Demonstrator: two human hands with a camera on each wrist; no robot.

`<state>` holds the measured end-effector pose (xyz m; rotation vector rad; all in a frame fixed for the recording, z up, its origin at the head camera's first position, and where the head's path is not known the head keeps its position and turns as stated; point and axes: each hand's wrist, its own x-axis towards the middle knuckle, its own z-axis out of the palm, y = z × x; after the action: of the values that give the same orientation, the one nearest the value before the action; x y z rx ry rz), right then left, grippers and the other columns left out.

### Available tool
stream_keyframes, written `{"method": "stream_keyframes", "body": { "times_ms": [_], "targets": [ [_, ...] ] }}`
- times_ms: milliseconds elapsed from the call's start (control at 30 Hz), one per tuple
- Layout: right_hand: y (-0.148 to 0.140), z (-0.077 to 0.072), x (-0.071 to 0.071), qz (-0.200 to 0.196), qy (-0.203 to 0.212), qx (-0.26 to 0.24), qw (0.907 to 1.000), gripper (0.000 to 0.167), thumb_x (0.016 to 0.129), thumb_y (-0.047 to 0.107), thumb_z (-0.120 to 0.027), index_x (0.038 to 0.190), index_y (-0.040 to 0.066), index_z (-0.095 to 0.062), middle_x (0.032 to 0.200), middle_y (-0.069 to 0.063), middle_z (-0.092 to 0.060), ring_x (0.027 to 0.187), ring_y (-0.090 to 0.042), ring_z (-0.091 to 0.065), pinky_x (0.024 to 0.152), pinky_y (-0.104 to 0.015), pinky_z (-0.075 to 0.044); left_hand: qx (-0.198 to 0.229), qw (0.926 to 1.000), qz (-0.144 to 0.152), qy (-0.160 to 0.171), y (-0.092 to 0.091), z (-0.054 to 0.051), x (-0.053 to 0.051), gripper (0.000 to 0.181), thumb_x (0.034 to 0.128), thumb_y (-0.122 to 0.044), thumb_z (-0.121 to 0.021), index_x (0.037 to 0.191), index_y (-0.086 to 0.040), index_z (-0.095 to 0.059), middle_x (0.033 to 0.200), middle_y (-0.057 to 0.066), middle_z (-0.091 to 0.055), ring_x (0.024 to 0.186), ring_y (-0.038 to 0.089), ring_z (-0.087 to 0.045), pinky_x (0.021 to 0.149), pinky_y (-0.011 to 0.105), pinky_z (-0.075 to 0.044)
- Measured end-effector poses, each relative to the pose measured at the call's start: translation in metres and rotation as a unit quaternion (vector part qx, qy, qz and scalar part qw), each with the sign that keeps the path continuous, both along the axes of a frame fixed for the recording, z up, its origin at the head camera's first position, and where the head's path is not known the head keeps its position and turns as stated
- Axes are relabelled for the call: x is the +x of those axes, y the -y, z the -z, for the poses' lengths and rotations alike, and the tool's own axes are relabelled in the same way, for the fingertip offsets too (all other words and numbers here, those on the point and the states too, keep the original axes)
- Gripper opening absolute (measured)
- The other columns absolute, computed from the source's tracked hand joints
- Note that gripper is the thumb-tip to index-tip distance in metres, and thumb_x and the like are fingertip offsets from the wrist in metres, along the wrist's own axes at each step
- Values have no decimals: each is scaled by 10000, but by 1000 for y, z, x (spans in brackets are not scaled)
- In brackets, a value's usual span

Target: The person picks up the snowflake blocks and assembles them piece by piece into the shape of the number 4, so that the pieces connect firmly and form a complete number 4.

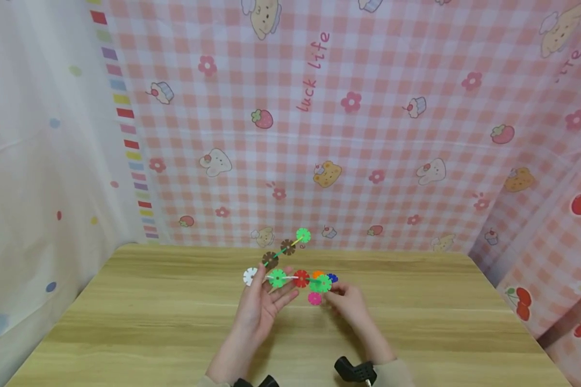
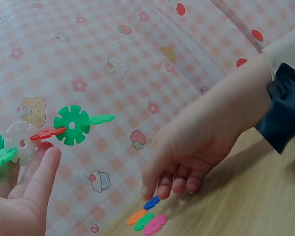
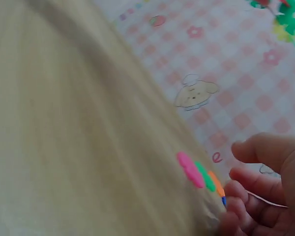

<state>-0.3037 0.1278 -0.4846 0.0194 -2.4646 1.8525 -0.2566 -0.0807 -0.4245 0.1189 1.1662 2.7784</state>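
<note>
My left hand holds a branched chain of interlocking snowflake discs between thumb and fingers, its other fingers spread. A white disc, a red disc and green ones form one arm of it. The other arm carries two brown discs and ends in a green one. Beside the chain's right end, my right hand hovers low with loosely bent fingers and nothing visible in them. Just by its fingertips lie loose discs on the table: pink, green, orange and blue.
A light wood-grain table extends under both hands. Behind it hangs a pink checked cloth with cartoon prints, and a pale dotted curtain is on the left. Black wrist straps are on the forearms.
</note>
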Motion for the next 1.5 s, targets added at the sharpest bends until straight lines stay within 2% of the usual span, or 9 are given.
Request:
{"method": "stream_keyframes", "body": {
  "times_ms": [100,233,400,500,733,933,1033,1200,1500],
  "targets": [
    [2,4,-1,-66,-379,912,9951,138,794,94,-749,826,-9,-662,677,-17,-585,581,-130,-504,503,-254,-429,0,10000,0,-1,-1,-1,0,436,1041,-417,-377,1313,-80,-436,1199,178,-623,1028,308,-648,947,464,-462],
    [6,9,-1,-91,-773,1770,9811,179,776,140,-787,758,25,-650,642,13,-554,583,-120,-469,524,-268,-407,66,10000,-15,-23,-2,-1,0,451,1036,-421,-389,1324,-76,-424,1224,190,-607,1031,294,-649,955,441,-462],
    [11,12,3,-17,-921,2249,9700,261,761,205,-807,905,5,-722,713,6,-634,631,-112,-528,578,-297,-457,184,9998,-36,-3,-3,-1,1,485,1002,-461,-455,1312,-88,-440,1202,172,-616,1023,282,-651,950,416,-473],
    [15,13,4,53,-1002,2527,9623,318,759,241,-807,988,30,-744,751,18,-662,652,-95,-542,589,-297,-461,207,9998,-42,-2,-4,0,1,462,1006,-451,-455,1305,-99,-447,1153,131,-637,1000,268,-657,951,414,-474],
    [20,13,5,260,-1090,3003,9472,240,766,251,-810,946,101,-759,685,81,-563,612,-79,-471,548,-266,-397,273,9995,-101,121,-5,-1,3,358,1017,-307,-491,1297,-86,-457,1125,123,-645,995,286,-652,966,427,-461],
    [20,12,6,314,-1110,3010,9466,248,743,249,-821,928,103,-744,694,77,-586,628,-86,-504,566,-286,-424,194,9997,-141,90,-5,-1,4,315,1003,-210,-504,1246,-20,-436,1148,152,-625,1004,289,-641,974,425,-454],
    [20,12,6,332,-1087,3002,9471,303,729,264,-833,947,77,-737,674,73,-557,615,-91,-485,556,-286,-414,198,9996,-176,115,-6,-2,4,237,991,-181,-515,1173,-34,-478,1184,184,-605,1002,290,-642,973,427,-455],
    [20,10,7,315,-1015,3030,9470,285,725,253,-831,923,73,-731,647,66,-510,596,-105,-451,546,-281,-389,213,9993,-250,176,-6,-2,4,153,982,-156,-518,1106,-67,-530,1177,188,-611,957,270,-655,957,429,-470],
    [17,4,7,-245,-469,2838,9574,242,730,238,-814,883,92,-697,685,35,-525,626,-137,-460,573,-293,-393,110,9992,-302,220,-5,0,4,229,990,-194,-521,1164,-45,-520,1115,152,-657,935,275,-680,918,431,-496]
  ]
}}
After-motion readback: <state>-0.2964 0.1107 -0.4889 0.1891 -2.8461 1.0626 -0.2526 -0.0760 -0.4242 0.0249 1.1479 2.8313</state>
